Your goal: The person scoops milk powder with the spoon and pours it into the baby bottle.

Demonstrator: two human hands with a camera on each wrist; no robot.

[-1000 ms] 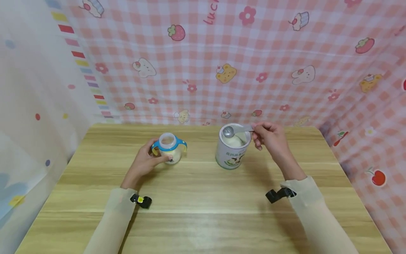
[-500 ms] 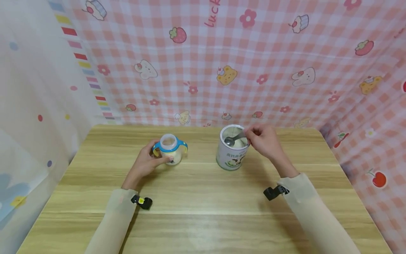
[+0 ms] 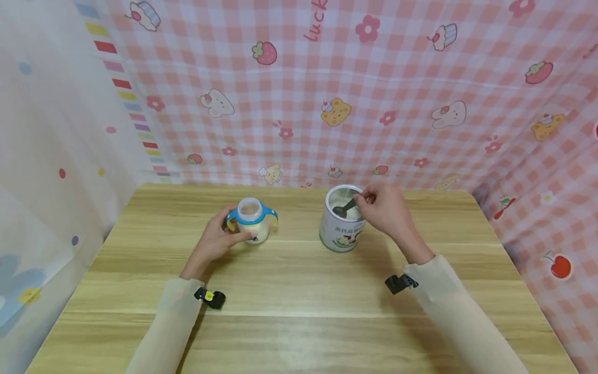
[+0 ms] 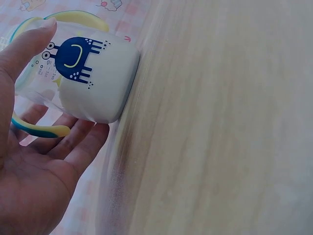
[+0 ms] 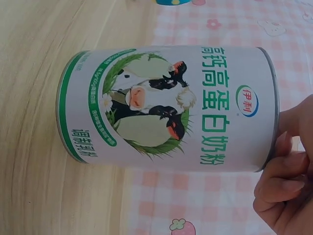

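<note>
My left hand (image 3: 212, 241) holds a baby bottle (image 3: 254, 234) that stands upright and lidless on the table. The bottle has blue and yellow side handles and a white lower part; the left wrist view shows a dark blue crab print (image 4: 76, 58) on it, with my thumb along its front and my fingers behind. To the right stands an open milk powder can (image 3: 336, 234), printed with a cow (image 5: 151, 98). My right hand (image 3: 385, 210) is at the can's right rim and pinches the handle of a spoon (image 3: 343, 211). The spoon's bowl is down inside the can, tilted.
The wooden table (image 3: 289, 332) ends at a pink checked cloth (image 3: 299, 78) hanging behind it. A white dotted cloth (image 3: 42, 130) hangs at the left. Each sleeve carries a black strap mount, such as the left mount (image 3: 209, 297).
My right hand has moved left and the spoon has gone from level across the can's rim down into the can, tilting. My left hand and the bottle stay put.
</note>
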